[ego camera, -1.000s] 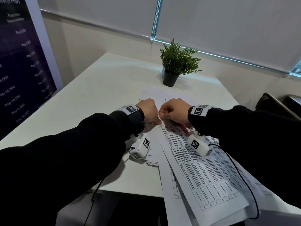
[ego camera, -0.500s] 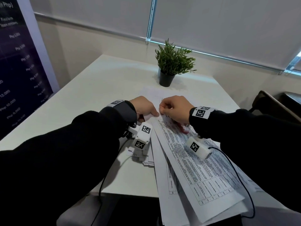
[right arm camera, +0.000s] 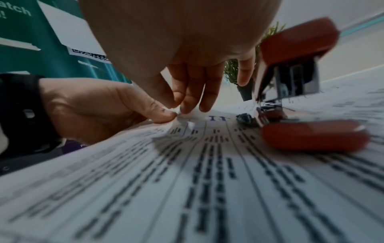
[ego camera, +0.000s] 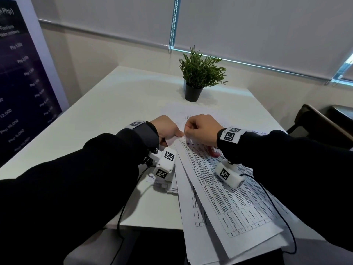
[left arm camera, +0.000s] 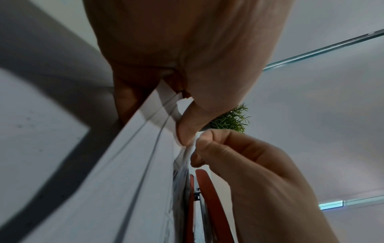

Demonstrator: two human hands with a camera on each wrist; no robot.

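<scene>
My left hand [ego camera: 166,129] and right hand [ego camera: 202,129] meet at the top corner of the printed sheet [ego camera: 229,203], the fingers [right arm camera: 187,98] of both curled, pinching that corner from either side. The sheet tops a fanned stack of papers [ego camera: 189,219] overhanging the near edge of the white table [ego camera: 114,115]. A red stapler [right arm camera: 307,136] rests on the sheet just beside my right hand; a potted plant [ego camera: 200,77] stands beyond.

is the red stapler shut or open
Open: the red stapler has its top arm angled up off its base, lying on the printed sheets.
</scene>
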